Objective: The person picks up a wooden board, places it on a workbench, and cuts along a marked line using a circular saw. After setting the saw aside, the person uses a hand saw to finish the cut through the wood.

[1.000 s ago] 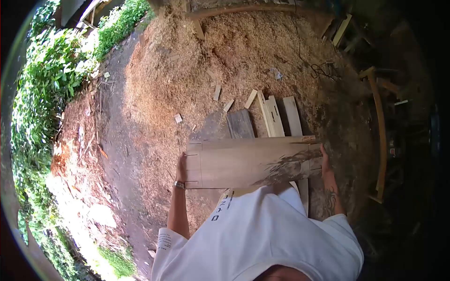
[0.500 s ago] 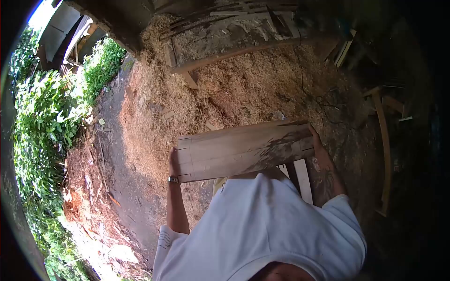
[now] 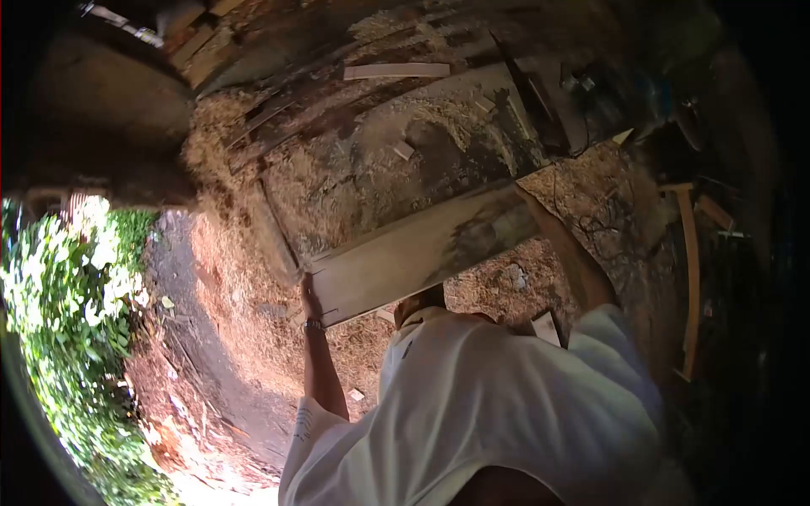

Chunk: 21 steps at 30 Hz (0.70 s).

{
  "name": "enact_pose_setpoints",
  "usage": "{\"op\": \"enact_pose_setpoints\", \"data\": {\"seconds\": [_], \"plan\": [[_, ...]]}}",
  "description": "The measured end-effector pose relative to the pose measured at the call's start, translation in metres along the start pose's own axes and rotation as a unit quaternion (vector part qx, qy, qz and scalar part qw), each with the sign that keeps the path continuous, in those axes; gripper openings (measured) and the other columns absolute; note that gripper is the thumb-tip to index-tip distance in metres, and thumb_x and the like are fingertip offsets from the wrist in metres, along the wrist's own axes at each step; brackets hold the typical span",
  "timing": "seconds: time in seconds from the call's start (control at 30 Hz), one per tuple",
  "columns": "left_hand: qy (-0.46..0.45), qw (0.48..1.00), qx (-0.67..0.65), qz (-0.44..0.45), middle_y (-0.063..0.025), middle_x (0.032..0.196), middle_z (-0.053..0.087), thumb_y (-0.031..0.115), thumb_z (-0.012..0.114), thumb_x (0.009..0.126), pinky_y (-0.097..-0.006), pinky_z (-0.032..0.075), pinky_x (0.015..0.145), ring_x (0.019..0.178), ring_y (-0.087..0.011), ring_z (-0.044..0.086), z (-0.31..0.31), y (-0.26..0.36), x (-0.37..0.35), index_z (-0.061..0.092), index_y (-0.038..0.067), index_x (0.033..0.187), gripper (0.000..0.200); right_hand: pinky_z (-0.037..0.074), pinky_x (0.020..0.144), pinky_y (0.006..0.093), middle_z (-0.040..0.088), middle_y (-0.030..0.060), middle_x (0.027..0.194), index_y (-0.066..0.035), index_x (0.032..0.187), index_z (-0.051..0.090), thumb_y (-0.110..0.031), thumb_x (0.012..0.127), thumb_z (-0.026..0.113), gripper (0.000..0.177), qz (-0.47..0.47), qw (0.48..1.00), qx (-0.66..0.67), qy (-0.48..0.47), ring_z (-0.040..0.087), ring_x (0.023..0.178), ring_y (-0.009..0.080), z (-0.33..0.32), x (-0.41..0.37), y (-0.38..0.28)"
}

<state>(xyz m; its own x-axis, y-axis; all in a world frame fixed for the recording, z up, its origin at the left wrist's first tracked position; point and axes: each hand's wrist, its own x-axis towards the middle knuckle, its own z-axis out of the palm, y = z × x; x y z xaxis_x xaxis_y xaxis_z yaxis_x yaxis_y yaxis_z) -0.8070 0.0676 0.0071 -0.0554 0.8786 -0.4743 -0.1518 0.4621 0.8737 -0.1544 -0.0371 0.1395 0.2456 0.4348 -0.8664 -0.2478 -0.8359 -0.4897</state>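
You hold a long pale wooden board [image 3: 405, 253] tilted mid-frame.
Your left hand [image 3: 310, 295] clasps its lower-left end; your right hand [image 3: 527, 198] grips the upper-right end.

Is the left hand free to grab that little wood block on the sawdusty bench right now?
Probably not: the left hand grips one end of the board, the right hand the other, and the board sits between it and the wood block. It would have to let go first.
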Motion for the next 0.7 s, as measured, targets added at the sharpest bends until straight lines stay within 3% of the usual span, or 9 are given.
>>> {"op": "enact_pose_setpoints", "data": {"seconds": [0.1, 0.2, 0.33, 0.37, 0.4, 0.43, 0.53, 0.57, 0.7], "plan": [[-0.027, 1.000, 0.009, -0.002, -0.0153, 0.159, 0.035, 0.035, 0.035, 0.109, -0.0374, 0.021, 0.123, 0.147, -0.0256, 0.032, 0.016, 0.031, 0.088, 0.033, -0.004, 0.152, 0.058, 0.027, 0.119, 0.0513, 0.024, 0.0108, 0.163, -0.016, 0.158, 0.028, -0.073, 0.091, 0.049, 0.090, 0.029, 0.999, -0.011, -0.036, 0.025, 0.149, 0.0288, 0.007, 0.052, -0.080], [-0.045, 0.992, -0.028, -0.111, -0.0131, 0.140, 0.047, 0.042, 0.039, 0.107, -0.0359, 0.035, 0.105, 0.121, -0.0216, 0.044, 0.051, 0.080, 0.118, 0.043, -0.003, 0.144, 0.058, 0.026, 0.120, 0.0452, 0.035, 0.0109, 0.159, -0.014, 0.155, 0.037, -0.061, 0.094, 0.057, 0.079, -0.171, 0.982, -0.048, 0.061, 0.030, 0.148, 0.0270, 0.014, 0.145, -0.112], [-0.065, 0.968, -0.083, -0.230, -0.0102, 0.114, 0.064, 0.052, 0.044, 0.105, -0.0340, 0.053, 0.081, 0.086, -0.0164, 0.060, 0.086, 0.122, 0.161, 0.057, -0.002, 0.132, 0.062, 0.025, 0.120, 0.0427, 0.033, 0.0136, 0.159, -0.010, 0.154, 0.035, -0.052, 0.098, 0.054, 0.072, -0.243, 0.926, -0.245, 0.153, 0.029, 0.148, 0.0294, 0.040, 0.142, -0.179], [-0.032, 0.979, 0.025, -0.198, -0.0093, 0.109, 0.063, 0.056, 0.046, 0.102, -0.0327, 0.052, 0.076, 0.080, -0.0156, 0.058, 0.086, 0.120, 0.154, 0.059, 0.000, 0.129, 0.063, 0.025, 0.120, 0.0443, 0.028, 0.0149, 0.160, -0.010, 0.154, 0.031, -0.050, 0.101, 0.049, 0.069, -0.282, 0.887, -0.289, 0.224, 0.025, 0.149, 0.0309, 0.046, 0.151, -0.175], [-0.003, 0.978, 0.132, -0.159, -0.0085, 0.103, 0.063, 0.060, 0.048, 0.100, -0.0315, 0.051, 0.071, 0.073, -0.0148, 0.056, 0.085, 0.115, 0.152, 0.060, 0.003, 0.125, 0.064, 0.034, 0.111, 0.0460, 0.044, 0.0215, 0.142, -0.006, 0.139, 0.047, -0.046, 0.100, 0.050, 0.055, -0.297, 0.852, -0.380, 0.206, 0.040, 0.135, 0.0355, 0.045, 0.151, -0.184], [0.017, 0.986, 0.123, -0.113, -0.0088, 0.104, 0.063, 0.059, 0.050, 0.100, -0.0327, 0.051, 0.073, 0.077, -0.0163, 0.058, 0.091, 0.103, 0.154, 0.061, 0.002, 0.123, 0.062, 0.043, 0.103, 0.0476, 0.061, 0.0280, 0.124, -0.003, 0.123, 0.063, -0.042, 0.100, 0.050, 0.047, -0.316, 0.805, -0.464, 0.190, 0.056, 0.122, 0.0400, 0.044, 0.153, -0.192], [0.051, 0.978, 0.183, -0.087, -0.0097, 0.107, 0.064, 0.055, 0.054, 0.100, -0.0352, 0.051, 0.080, 0.089, -0.0200, 0.060, 0.104, 0.099, 0.153, 0.061, 0.001, 0.121, 0.058, 0.043, 0.096, 0.0504, 0.063, 0.0237, 0.100, -0.002, 0.102, 0.062, -0.046, 0.103, 0.044, 0.048, -0.362, 0.808, -0.430, 0.176, 0.060, 0.105, 0.0420, 0.051, 0.155, -0.174], [0.059, 0.970, 0.216, -0.098, -0.0101, 0.109, 0.064, 0.053, 0.055, 0.100, -0.0359, 0.051, 0.082, 0.093, -0.0211, 0.060, 0.108, 0.100, 0.146, 0.061, 0.000, 0.121, 0.058, 0.047, 0.081, 0.0528, 0.064, 0.0268, 0.095, 0.001, 0.098, 0.064, -0.039, 0.100, 0.049, 0.042, -0.371, 0.812, -0.409, 0.189, 0.060, 0.095, 0.0459, 0.050, 0.150, -0.168], [0.060, 0.973, 0.207, -0.079, -0.0099, 0.112, 0.063, 0.049, 0.057, 0.100, -0.0360, 0.050, 0.081, 0.097, -0.0202, 0.058, 0.115, 0.097, 0.141, 0.060, 0.000, 0.124, 0.054, 0.046, 0.084, 0.0527, 0.063, 0.0271, 0.097, 0.001, 0.099, 0.064, -0.043, 0.100, 0.050, 0.046, -0.347, 0.846, -0.345, 0.211, 0.061, 0.096, 0.0445, 0.048, 0.143, -0.167]]}}
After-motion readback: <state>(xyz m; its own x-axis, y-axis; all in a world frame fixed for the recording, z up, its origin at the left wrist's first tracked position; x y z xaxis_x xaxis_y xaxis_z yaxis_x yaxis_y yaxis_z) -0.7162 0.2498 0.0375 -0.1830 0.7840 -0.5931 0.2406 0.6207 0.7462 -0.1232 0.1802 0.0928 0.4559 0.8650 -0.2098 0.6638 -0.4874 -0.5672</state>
